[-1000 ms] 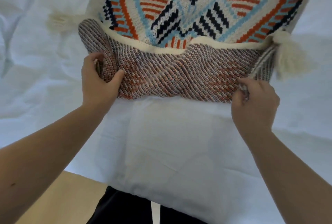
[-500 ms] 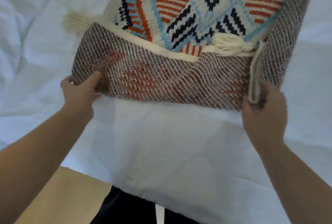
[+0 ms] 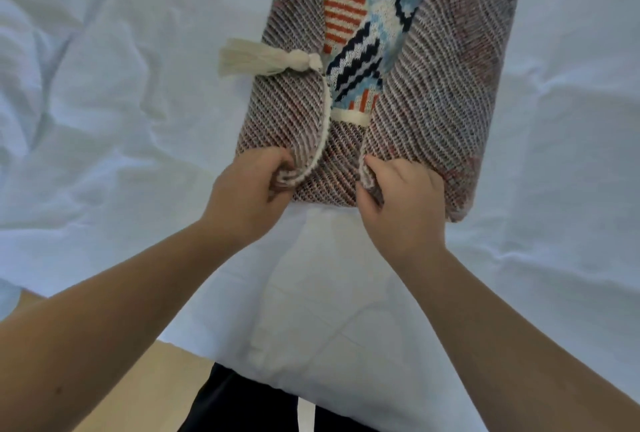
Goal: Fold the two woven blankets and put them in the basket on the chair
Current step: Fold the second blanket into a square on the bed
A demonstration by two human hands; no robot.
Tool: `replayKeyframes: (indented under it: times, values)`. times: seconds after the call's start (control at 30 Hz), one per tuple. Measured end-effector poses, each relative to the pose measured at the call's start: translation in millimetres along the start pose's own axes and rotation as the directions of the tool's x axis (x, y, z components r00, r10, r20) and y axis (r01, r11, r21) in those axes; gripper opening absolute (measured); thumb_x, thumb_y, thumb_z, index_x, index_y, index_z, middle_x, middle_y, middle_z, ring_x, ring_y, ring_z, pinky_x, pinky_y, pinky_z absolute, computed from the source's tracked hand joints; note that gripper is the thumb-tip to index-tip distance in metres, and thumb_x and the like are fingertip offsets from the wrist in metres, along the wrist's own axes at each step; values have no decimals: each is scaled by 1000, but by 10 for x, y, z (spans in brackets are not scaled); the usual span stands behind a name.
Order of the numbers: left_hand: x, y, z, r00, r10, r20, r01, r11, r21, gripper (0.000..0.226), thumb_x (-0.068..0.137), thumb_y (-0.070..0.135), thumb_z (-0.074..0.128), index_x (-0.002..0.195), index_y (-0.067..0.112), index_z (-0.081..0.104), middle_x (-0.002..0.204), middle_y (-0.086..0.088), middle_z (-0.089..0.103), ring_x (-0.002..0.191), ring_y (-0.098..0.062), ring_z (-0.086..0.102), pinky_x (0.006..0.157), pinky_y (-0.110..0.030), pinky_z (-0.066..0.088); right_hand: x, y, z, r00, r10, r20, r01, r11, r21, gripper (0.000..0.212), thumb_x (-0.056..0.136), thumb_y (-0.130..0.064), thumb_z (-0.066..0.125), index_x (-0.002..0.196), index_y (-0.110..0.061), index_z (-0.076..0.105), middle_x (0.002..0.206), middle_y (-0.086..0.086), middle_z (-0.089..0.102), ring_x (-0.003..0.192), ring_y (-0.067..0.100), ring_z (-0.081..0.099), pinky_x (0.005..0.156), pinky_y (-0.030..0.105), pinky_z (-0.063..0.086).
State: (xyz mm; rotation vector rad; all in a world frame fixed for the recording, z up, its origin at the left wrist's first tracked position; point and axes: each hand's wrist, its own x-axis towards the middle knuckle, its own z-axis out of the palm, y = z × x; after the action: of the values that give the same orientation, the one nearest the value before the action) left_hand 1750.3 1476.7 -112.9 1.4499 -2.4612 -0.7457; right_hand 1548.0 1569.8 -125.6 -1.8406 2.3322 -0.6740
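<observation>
One woven blanket lies on the white bed sheet, its two side flaps turned inward so the dull brown reverse shows. A strip of its blue, orange and navy pattern stays visible between the flaps. A cream tassel sticks out to the left. My left hand grips the near corner of the left flap. My right hand grips the near corner of the right flap, close beside it. The second blanket, the basket and the chair are out of view.
Rumpled white bedding spreads on both sides of the blanket. The bed's near edge hangs over a tan floor, with my dark trousers below it.
Both hands have come together from the blanket's outer corners toward the middle, folding the left and right sides inward. The blanket is now a narrow strip and the tassel lies on the left.
</observation>
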Motion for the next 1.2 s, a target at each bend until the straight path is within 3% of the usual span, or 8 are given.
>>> replayKeyframes:
  times: [0.1,0.27,0.47,0.6,0.7,0.77,1.0,1.2]
  values:
    - [18,51,68,991,133,-12,-130,981,143,25,84,25,65,108,16,68,96,-2,72,89,-27,65,79,-38,48,-69,56,55,1000,23,15,-22,997,-76,33,85,-23,68,117,-14,70,93,3,66,88,30,59,86,40,34]
    - [88,213,94,952,268,-149,-244,956,160,22,84,26,63,97,12,73,85,-2,74,79,-23,66,70,-35,47,73,-39,-22,991,-28,-130,37,997,64,22,91,-23,65,109,-14,74,81,1,67,78,25,59,78,38,40]
    - [97,56,172,990,131,49,-134,990,52,38,87,45,52,95,16,76,90,1,74,87,-23,66,75,-41,54,-25,34,120,993,-30,117,37,998,-59,47,80,-34,76,121,-13,68,103,4,66,98,31,58,89,44,42]
    - [22,-25,305,987,159,25,-161,968,194,49,84,48,57,121,20,70,125,-3,67,117,-30,59,98,-46,42,-127,94,207,975,-36,219,69,986,-148,56,77,-34,79,127,-15,64,103,7,63,94,33,58,88,45,42]
    - [-78,-115,306,988,-128,-91,142,976,168,83,76,57,65,147,21,42,154,-13,35,143,-33,30,113,-48,21,-122,154,186,977,-35,208,61,991,-119,51,82,-31,73,130,-15,63,104,6,62,94,31,56,85,43,43]
    - [-100,-195,284,928,-366,-71,368,930,14,97,73,54,73,152,21,28,155,-13,32,143,-33,27,116,-52,24,-125,172,172,982,-48,184,66,993,-94,49,84,-29,69,131,-15,62,106,6,62,95,31,55,85,43,42]
    - [-75,-185,230,880,-475,32,433,771,-467,75,82,17,78,143,37,38,117,15,62,101,-7,63,82,-26,48,-18,54,186,970,17,241,-6,999,-47,56,84,-33,71,136,-18,57,106,5,61,99,32,55,85,44,42]
    - [-203,-349,112,820,-571,37,535,744,-400,58,82,15,79,130,26,50,96,19,59,88,-7,58,68,-19,41,-167,425,52,855,488,178,-414,847,-334,94,77,-70,62,153,-25,27,150,18,30,135,40,27,110,59,22]
